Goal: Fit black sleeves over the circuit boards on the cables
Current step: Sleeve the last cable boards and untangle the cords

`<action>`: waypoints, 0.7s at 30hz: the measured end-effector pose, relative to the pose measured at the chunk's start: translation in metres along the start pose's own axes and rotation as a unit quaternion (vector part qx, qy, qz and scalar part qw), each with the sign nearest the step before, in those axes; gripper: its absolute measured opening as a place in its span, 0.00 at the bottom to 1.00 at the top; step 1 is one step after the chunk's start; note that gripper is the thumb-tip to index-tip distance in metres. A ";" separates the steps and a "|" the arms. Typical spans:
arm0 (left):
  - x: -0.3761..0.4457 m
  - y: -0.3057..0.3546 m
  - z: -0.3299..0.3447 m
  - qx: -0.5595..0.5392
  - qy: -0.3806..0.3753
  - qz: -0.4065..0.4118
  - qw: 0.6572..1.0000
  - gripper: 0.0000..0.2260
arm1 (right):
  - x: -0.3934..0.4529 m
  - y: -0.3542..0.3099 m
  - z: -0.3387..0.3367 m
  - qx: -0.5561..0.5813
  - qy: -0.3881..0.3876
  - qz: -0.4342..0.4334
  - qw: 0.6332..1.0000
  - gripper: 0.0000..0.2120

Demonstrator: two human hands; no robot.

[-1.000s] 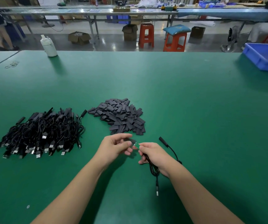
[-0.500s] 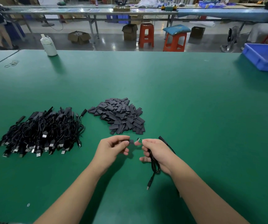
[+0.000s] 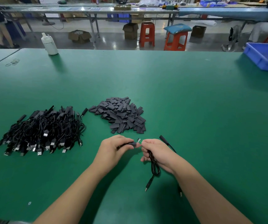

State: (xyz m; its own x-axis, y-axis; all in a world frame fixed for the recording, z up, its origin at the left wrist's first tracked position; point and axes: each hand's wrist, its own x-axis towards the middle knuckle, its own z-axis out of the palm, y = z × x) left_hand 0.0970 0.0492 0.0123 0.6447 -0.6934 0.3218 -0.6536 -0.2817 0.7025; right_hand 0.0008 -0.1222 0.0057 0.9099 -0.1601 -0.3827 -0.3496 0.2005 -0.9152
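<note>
Well, no writing can be read on anything; the one white mark on a USB plug in the cable pile [image 3: 39,130] is too small to make out. The left hand [image 3: 114,148] has its fingers curled, and its thumb and fingers pinch a black sleeve [image 3: 131,143] that points to the right; the right hand [image 3: 156,151] has its fingers curled round a black cable [image 3: 154,165] and pinches the little green circuit board [image 3: 139,141] at its top end; the board's tip sits just beside the open mouth of the sleeve, and I cannot tell if it is inside yet. The cable hangs down from the right hand in a loop, and its plug end hangs just above the green bench [image 3: 194,110].

The pile of black sleeves [image 3: 120,115] lies just behind the hands, and the cable pile lies to the left of it; to the right of the hands the bench is wide open up to a blue bin [image 3: 265,57] at the far right edge; a white bottle [image 3: 49,44] stands at the far edge on the left.
</note>
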 end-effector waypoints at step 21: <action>0.006 0.007 -0.018 0.001 -0.062 0.053 0.997 0.08 | -0.019 -0.015 -0.010 0.025 -0.164 0.044 0.985 0.16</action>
State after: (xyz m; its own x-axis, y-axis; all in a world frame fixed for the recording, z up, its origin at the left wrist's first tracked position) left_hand 0.1032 0.0552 0.0299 0.5182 -0.7955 0.3141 -0.7162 -0.2028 0.6678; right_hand -0.0132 -0.1321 0.0252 0.9022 0.1792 -0.3923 -0.4273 0.2478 -0.8695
